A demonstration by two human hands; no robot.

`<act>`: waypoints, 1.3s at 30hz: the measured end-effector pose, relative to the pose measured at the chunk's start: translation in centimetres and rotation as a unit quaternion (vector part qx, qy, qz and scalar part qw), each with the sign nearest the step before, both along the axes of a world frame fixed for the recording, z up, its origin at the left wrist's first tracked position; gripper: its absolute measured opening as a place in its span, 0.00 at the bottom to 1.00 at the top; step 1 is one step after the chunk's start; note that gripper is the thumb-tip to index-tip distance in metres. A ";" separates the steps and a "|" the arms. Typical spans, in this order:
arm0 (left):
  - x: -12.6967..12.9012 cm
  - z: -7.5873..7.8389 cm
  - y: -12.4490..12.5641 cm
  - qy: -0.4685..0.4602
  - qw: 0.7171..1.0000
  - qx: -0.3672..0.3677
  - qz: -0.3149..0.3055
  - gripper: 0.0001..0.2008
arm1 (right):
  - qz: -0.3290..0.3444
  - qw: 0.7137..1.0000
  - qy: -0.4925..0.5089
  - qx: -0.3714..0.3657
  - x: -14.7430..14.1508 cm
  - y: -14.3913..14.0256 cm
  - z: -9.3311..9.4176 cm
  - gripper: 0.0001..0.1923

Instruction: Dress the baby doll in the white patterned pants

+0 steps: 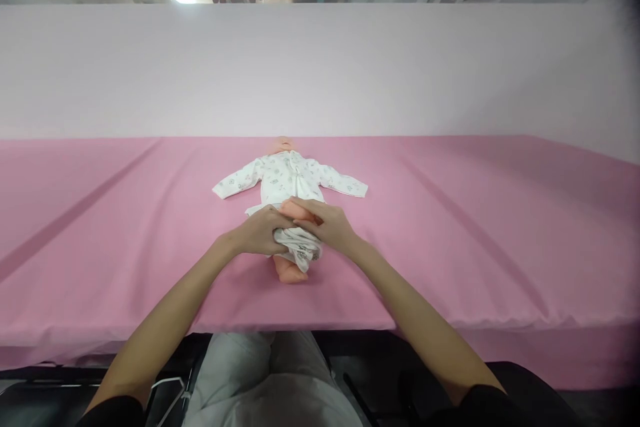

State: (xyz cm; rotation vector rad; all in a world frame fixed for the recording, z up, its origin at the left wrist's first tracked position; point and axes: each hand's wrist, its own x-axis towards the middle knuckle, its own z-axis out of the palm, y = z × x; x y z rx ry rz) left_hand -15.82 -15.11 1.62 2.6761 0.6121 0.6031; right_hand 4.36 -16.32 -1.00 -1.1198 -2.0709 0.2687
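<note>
Lying face-up at the middle of a pink-covered table (450, 227) is a baby doll (290, 270) with its head pointing away. Its white printed top (285, 177) is already on, sleeves spread wide. The left hand (260, 232) and right hand (327, 223) both pinch bunched white trousers (300, 247) at the doll's legs; the feet are still bare, so the lower half looks unfinished. Open cloth lies on both sides, and the table's near edge is close behind the feet.

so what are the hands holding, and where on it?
Both left hand and right hand grip the bunched white trousers at the waist, over the doll's legs.
</note>
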 end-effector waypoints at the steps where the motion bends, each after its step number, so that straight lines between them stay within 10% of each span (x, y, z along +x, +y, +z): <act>1: -0.1 0.0 0.0 -0.004 1.000 -0.002 0.014 0.04 | 0.010 0.999 0.024 -0.024 0.1 0.0 -0.2 0.23; 19: 0.5 -0.7 0.7 -0.169 0.972 -0.048 0.154 0.16 | 0.105 0.987 0.105 -0.067 1.3 -0.8 -0.5 0.20; 29: 2.1 -1.8 0.0 -0.179 0.964 0.038 0.193 0.12 | -0.112 0.990 0.076 0.031 -1.8 -2.8 -1.0 0.21; 39: 1.1 -0.1 0.0 -0.177 0.964 -0.129 0.153 0.18 | -0.085 0.974 0.193 0.077 -2.0 -3.0 -2.9 0.21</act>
